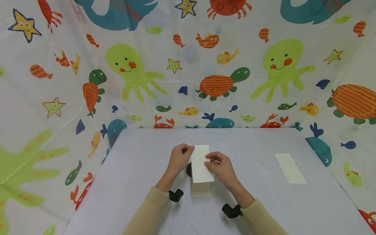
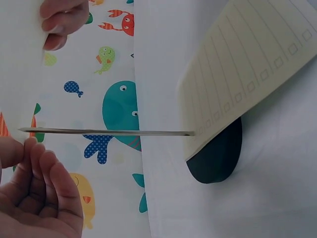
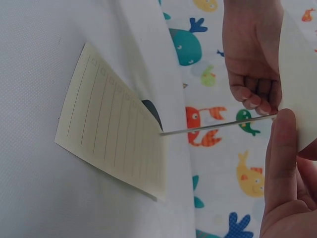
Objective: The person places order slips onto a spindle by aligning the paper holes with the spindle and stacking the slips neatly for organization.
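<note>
My left hand [image 1: 180, 160] pinches the upper left edge of a lined paper sheet [image 1: 202, 174]. On the sheet's right edge, my right hand [image 1: 222, 168] grips it between thumb and fingers. Beneath it stands a paper spike with a thin metal rod [image 2: 109, 132] and a rounded black base [image 2: 220, 161]. A second lined sheet [image 2: 237, 84], cream with small checkboxes, sits low on the rod and tilts over the base. In the right wrist view, the rod's upper end reaches right to the fingertips beside the held sheet [image 3: 299, 74].
Another lined sheet [image 1: 290, 168] lies flat on the right part of the white-covered table [image 1: 141, 163]. A curtain [image 1: 176, 88] printed with sea animals hangs behind and along the sides. Black wrist mounts [image 1: 232, 211] sit under both forearms.
</note>
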`<action>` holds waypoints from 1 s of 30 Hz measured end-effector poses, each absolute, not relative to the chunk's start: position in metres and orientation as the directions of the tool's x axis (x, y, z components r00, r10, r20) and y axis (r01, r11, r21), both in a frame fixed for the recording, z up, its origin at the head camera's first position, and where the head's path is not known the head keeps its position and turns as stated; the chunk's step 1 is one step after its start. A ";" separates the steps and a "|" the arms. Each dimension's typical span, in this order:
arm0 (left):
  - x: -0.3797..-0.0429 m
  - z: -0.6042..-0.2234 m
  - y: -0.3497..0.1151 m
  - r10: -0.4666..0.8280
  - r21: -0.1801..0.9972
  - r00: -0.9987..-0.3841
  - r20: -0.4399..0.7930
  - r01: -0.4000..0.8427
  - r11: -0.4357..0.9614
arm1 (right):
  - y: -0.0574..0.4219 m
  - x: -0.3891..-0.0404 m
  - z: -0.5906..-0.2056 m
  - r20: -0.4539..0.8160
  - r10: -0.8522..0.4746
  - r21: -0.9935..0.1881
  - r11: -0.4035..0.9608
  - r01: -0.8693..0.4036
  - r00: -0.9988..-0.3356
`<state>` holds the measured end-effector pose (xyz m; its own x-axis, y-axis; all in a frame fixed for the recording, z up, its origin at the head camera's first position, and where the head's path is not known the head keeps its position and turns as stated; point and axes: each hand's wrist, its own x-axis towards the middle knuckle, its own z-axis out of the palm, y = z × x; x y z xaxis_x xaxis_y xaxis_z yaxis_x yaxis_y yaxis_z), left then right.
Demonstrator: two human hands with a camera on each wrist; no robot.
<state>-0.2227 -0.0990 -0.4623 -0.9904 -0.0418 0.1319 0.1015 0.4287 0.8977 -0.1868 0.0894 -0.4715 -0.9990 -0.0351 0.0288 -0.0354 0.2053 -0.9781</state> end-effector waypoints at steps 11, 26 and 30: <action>-0.222 -0.463 -0.097 -0.048 0.894 -0.990 0.133 0.099 0.438 | 0.089 -0.185 -0.473 0.045 -0.051 -0.977 0.204 -0.055 -0.998; -0.222 -0.493 -0.100 -0.043 0.862 -0.996 0.079 0.047 0.504 | 0.087 -0.184 -0.491 -0.001 -0.067 -0.967 0.256 -0.016 -0.998; -0.224 -0.497 -0.100 -0.028 0.867 -0.996 0.088 0.062 0.495 | 0.087 -0.185 -0.496 0.014 -0.063 -0.962 0.272 -0.031 -0.998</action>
